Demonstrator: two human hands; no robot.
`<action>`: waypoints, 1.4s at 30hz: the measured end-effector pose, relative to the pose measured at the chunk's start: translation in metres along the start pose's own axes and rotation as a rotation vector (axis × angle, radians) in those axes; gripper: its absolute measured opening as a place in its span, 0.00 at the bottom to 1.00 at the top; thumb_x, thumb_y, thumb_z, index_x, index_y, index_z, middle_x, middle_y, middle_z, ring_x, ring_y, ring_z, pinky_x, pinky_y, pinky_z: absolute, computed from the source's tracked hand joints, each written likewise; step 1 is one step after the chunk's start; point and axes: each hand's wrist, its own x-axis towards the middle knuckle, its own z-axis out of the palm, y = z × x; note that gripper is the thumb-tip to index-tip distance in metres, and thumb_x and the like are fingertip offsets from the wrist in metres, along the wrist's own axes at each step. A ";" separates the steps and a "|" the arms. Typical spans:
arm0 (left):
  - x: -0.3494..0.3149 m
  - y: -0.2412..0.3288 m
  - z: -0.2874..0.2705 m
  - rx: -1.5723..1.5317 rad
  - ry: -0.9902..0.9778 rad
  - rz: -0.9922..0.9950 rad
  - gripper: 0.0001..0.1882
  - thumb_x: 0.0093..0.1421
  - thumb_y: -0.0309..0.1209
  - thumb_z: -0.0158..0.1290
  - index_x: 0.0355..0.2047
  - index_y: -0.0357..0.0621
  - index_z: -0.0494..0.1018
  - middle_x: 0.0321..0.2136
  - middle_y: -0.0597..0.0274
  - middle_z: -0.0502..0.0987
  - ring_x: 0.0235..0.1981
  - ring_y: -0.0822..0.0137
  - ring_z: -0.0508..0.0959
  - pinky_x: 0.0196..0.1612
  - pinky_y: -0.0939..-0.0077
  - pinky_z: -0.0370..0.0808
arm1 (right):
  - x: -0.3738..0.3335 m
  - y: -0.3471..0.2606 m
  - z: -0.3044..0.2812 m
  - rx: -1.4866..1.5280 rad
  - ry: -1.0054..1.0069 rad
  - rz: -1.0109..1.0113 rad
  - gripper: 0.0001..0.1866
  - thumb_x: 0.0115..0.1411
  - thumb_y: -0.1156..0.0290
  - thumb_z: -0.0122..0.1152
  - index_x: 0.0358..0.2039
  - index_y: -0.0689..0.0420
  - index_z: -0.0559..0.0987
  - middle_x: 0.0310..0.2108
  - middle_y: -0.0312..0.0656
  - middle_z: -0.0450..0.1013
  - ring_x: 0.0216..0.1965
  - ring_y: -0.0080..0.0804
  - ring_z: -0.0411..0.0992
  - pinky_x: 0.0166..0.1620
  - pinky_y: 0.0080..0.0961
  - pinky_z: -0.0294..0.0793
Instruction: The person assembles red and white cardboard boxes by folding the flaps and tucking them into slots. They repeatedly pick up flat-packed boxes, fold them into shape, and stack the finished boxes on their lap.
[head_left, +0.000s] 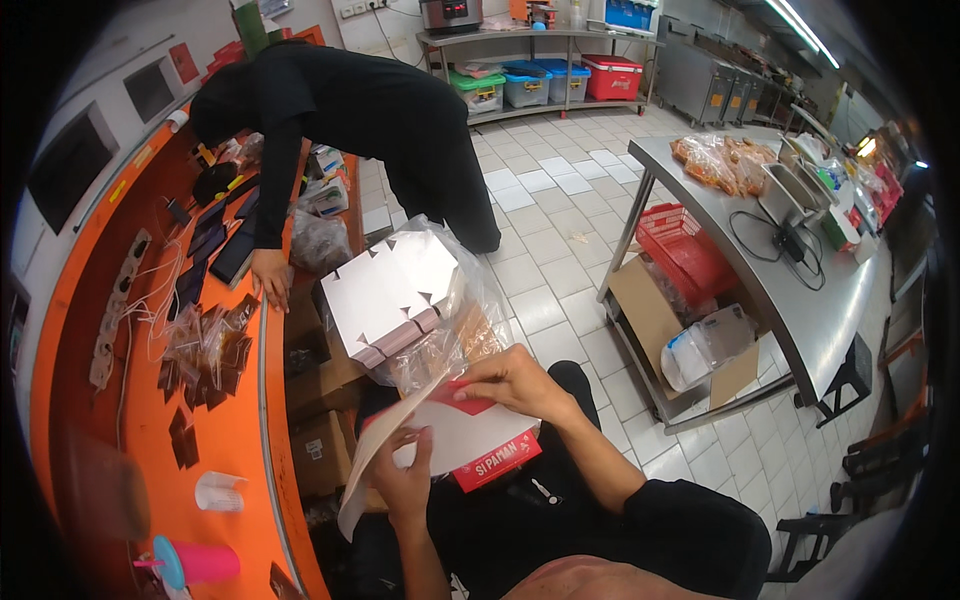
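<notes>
Above my lap I hold a partly folded cardboard box blank (450, 424), white on the inner side with red on its outer parts. My left hand (404, 478) grips it low on the left side, thumb up against the white face; some of its fingers are hidden by the board. On the far right edge my right hand (515, 384) is closed, pinching a red flap. A printed red panel (497, 461) hangs at the near side, over my dark clothes. Just beyond my hands lies a thick stack of flat white box blanks (392, 290) with notched edges, in clear plastic wrap.
At left runs an orange counter (255, 440) with phones (235, 255), small brown sachets (212, 350) and a pink cup (200, 562). Another person in black (350, 100) leans over it. A steel table (720, 200) stands at right, above a red basket (683, 250) and an open carton (640, 305).
</notes>
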 end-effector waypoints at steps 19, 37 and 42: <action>0.015 0.003 0.014 -0.663 0.188 -0.276 0.16 0.67 0.22 0.56 0.54 0.34 0.73 0.47 0.53 0.81 0.41 0.61 0.84 0.41 0.74 0.82 | -0.015 0.010 0.007 0.733 -0.035 0.211 0.29 0.73 0.50 0.52 0.29 0.65 0.83 0.29 0.47 0.81 0.37 0.35 0.80 0.46 0.31 0.77; 0.013 0.041 0.063 -1.003 0.271 -0.331 0.19 0.68 0.25 0.56 0.57 0.34 0.70 0.51 0.56 0.79 0.51 0.67 0.79 0.56 0.71 0.74 | -0.006 -0.011 0.072 1.060 0.427 0.271 0.08 0.61 0.71 0.72 0.31 0.56 0.79 0.33 0.35 0.79 0.41 0.19 0.75 0.49 0.23 0.73; 0.010 0.031 0.056 -1.035 0.142 -0.412 0.17 0.70 0.26 0.54 0.57 0.34 0.70 0.48 0.58 0.80 0.48 0.67 0.80 0.53 0.70 0.76 | -0.005 -0.035 0.063 0.990 0.316 0.314 0.13 0.64 0.71 0.68 0.46 0.63 0.79 0.38 0.38 0.80 0.41 0.23 0.77 0.48 0.23 0.76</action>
